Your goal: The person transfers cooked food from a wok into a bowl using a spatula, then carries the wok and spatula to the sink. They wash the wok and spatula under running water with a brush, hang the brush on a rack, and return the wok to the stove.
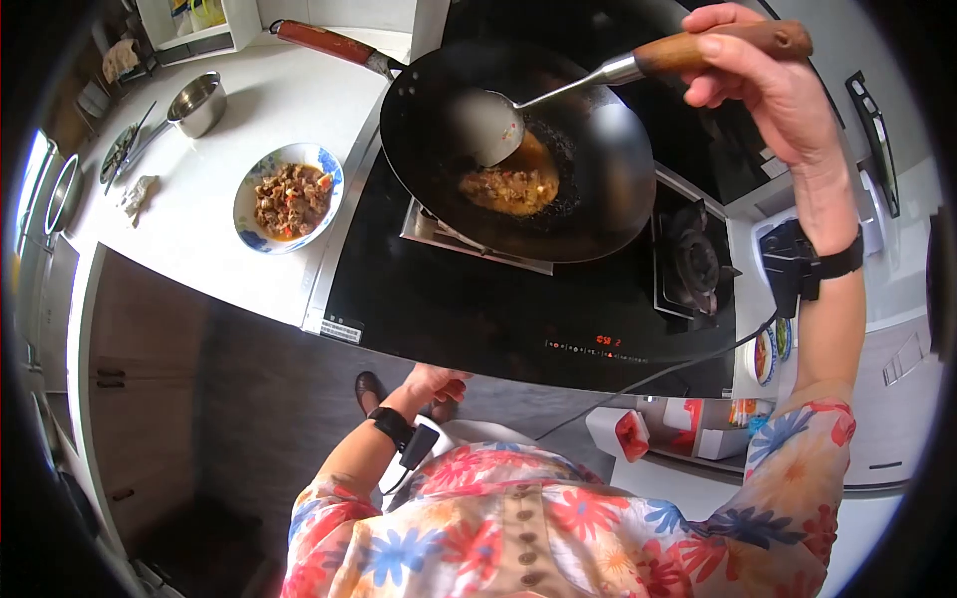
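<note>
My right hand [773,85] is closed around the brown wooden handle of a metal ladle [598,76], high at the right. The ladle's round head [490,130] is inside a dark wok [608,214], just above brown, oily minced food [513,189]. The wok stands tilted over the black stove, its red-brown handle [324,42] pointing to the upper left. Low in front of the stove's edge is my left hand [436,382], away from the wok. Its fingers look curled, partly hidden, and nothing shows in them.
A floral bowl [245,209] of cooked chopped meat stands on the white counter [209,264], left of the stove [419,319]. Farther left are a small steel pot [197,104] and a crumpled wrapper [140,199]. A second burner [695,259] lies right of the wok. A cable [648,384] runs from my right wrist.
</note>
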`<act>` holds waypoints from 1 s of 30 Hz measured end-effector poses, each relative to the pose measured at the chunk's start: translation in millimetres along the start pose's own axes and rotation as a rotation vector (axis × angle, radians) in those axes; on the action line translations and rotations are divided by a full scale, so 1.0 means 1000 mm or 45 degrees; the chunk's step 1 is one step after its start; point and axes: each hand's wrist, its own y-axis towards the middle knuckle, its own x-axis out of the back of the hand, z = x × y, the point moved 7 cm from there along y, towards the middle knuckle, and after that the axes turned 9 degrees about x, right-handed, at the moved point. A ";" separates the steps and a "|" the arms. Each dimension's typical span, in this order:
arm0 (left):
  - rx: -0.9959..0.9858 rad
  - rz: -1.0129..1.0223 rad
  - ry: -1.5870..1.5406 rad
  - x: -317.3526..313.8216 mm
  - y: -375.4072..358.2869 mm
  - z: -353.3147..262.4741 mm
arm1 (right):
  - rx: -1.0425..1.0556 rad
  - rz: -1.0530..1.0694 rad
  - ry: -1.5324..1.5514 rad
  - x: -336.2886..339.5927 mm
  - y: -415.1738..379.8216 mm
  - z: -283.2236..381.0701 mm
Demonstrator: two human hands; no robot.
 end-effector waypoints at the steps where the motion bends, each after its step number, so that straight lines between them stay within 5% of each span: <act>1: -0.015 -0.165 0.115 0.000 -0.007 -0.007 | 0.009 0.010 -0.003 0.001 0.001 0.011; 2: -0.028 -0.328 0.228 0.004 -0.017 -0.012 | 0.020 0.025 0.011 0.004 0.002 0.020; 6: -0.165 -0.191 0.341 -0.002 -0.057 -0.027 | -0.069 -0.063 0.107 0.000 0.003 0.040; 8: -0.154 -0.122 0.423 0.019 -0.074 -0.022 | 0.105 0.406 -0.314 -0.005 0.008 0.038; 10: -0.129 -0.049 0.568 0.040 -0.108 -0.028 | 0.175 0.445 -0.384 -0.014 0.009 0.033; 20: -0.867 -0.375 -0.289 0.207 -0.268 -0.134 | -0.438 -0.585 -0.121 0.077 -0.075 -0.030; 30: -0.788 -0.240 -0.419 0.252 -0.225 -0.176 | -0.657 -0.875 -0.239 0.128 -0.135 -0.041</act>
